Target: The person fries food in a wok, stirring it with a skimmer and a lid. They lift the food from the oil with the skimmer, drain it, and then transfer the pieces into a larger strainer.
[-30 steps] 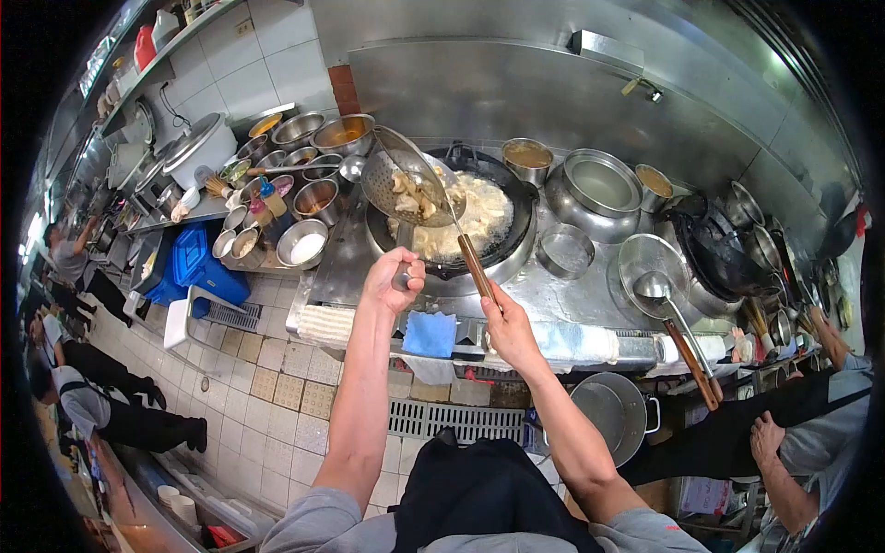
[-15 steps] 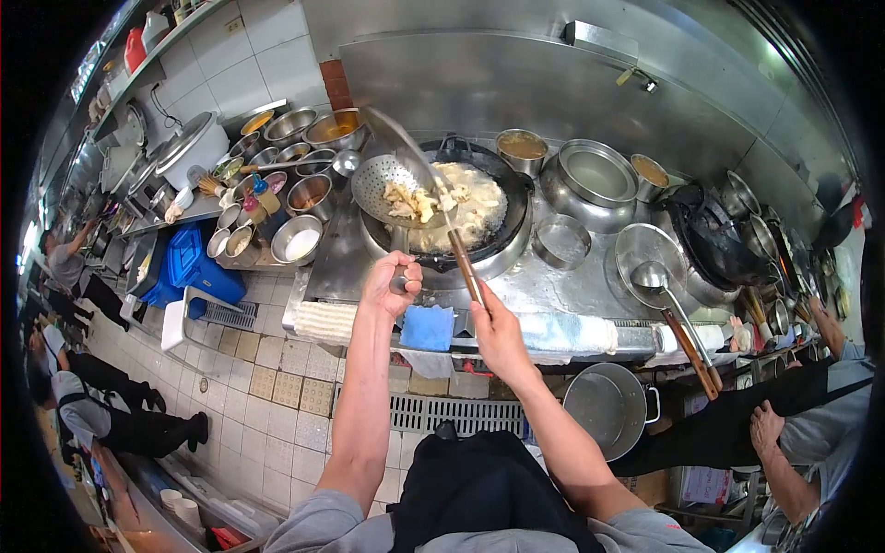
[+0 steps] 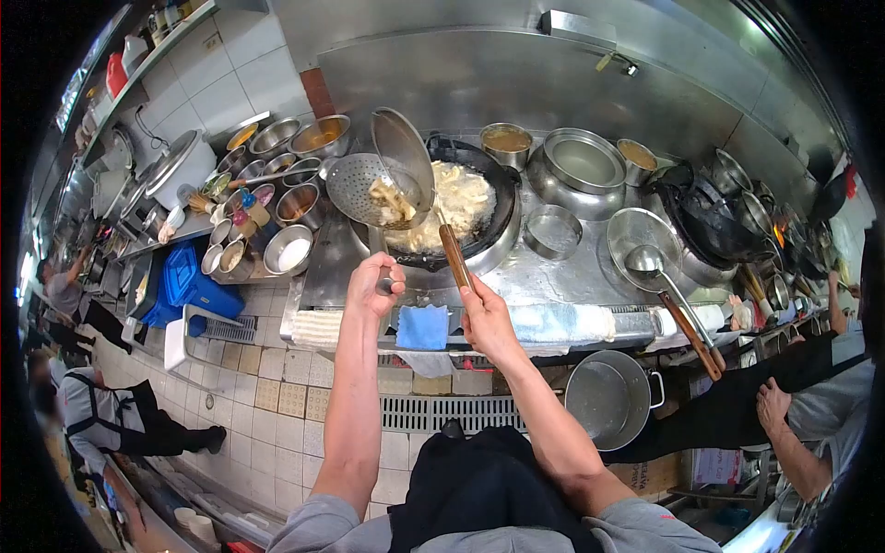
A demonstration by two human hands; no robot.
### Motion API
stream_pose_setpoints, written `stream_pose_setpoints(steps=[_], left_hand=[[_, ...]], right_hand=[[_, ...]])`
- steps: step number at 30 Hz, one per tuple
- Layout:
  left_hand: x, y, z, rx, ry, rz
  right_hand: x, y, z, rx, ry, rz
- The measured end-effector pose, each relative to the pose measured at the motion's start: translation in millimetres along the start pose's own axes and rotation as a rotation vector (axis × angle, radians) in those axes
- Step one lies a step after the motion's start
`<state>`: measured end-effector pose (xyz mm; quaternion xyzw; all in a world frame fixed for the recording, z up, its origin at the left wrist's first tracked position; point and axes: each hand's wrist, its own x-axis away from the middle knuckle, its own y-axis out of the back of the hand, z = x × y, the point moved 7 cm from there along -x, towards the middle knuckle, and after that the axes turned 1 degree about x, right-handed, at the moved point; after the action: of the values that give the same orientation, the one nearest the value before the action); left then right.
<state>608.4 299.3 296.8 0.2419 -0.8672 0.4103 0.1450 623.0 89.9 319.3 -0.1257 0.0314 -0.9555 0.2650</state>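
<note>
My left hand (image 3: pixel 376 283) is wrapped round the handle of a perforated metal skimmer (image 3: pixel 348 189), which holds several pale fried pieces (image 3: pixel 394 203). Closed on a brown wooden handle (image 3: pixel 453 255) is my right hand (image 3: pixel 487 318). That handle belongs to a second round strainer (image 3: pixel 403 152), tilted on edge over the right side of the skimmer. Both tools are above the left part of a black wok (image 3: pixel 501 198), where pale pieces (image 3: pixel 461 198) lie in foaming oil.
Metal bowls (image 3: pixel 298 203) and a blue bin (image 3: pixel 198 281) are at the left. Right of the wok stand a large pot (image 3: pixel 583 161), a wire strainer (image 3: pixel 622 235) and a ladle (image 3: pixel 643 261). A co-worker's hand (image 3: pixel 772 405) is at the right; another person (image 3: pixel 111 415) stands at the left.
The skimmer and my left hand have shifted left. The second strainer has turned more upright, and more of the wok shows. The view has shifted slightly.
</note>
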Motion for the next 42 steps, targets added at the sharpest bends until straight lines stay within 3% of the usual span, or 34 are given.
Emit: stream_pose_setpoints(steps=[1,3,4,7,10,13,17,19,26,27,28,29,31,37,39,42], left_hand=[[-1,-2,-2,-0.005,-0.008,-0.004],[1,-12,-4,-0.029,-0.035,0.002],[4,-17,-5,-0.053,-0.066,0.001],[7,-16,-12,-0.281,-0.144,-0.083],[-1,-19,-16,-0.223,-0.151,-0.082],[-5,-17,-22,-0.376,-0.196,-0.125],[-12,-9,-26,-0.405,-0.229,-0.137],[-7,-10,-40,-0.518,-0.343,-0.232],[-57,9,-82,-0.906,-0.472,-0.386],[-65,11,-84,-0.951,-0.471,-0.426],[-73,15,-86,-0.997,-0.467,-0.466],[-80,19,-86,-1.000,-0.466,-0.466],[-95,18,-70,-0.840,-0.291,-0.307],[-110,12,-49,-0.635,-0.164,-0.224],[-115,9,-41,-0.564,-0.060,-0.091],[-93,-2,-42,-0.557,-0.074,-0.057]], right_hand=[[-5,-1,-12,-0.001,0.003,-0.007],[-18,-3,-27,0.106,0.280,-0.111],[-7,-10,-20,-0.009,0.034,-0.015],[3,-8,0,-0.096,-0.021,0.022],[-6,-7,-25,0.015,0.110,-0.029],[-4,9,-20,-0.070,-0.030,0.005],[-19,51,-18,-0.007,0.058,-0.096],[-30,68,-5,-0.001,0.043,-0.129],[-103,124,1,0.202,0.090,-0.324],[-110,124,8,0.261,0.123,-0.369],[-112,119,1,0.089,-0.056,-0.253],[-121,118,-4,0.086,-0.058,-0.254],[-136,107,-31,-0.231,-0.255,-0.161],[-143,92,-41,-0.438,-0.382,-0.003],[-140,92,-39,-0.525,-0.456,0.062],[-128,100,-35,-0.527,-0.462,0.098]])
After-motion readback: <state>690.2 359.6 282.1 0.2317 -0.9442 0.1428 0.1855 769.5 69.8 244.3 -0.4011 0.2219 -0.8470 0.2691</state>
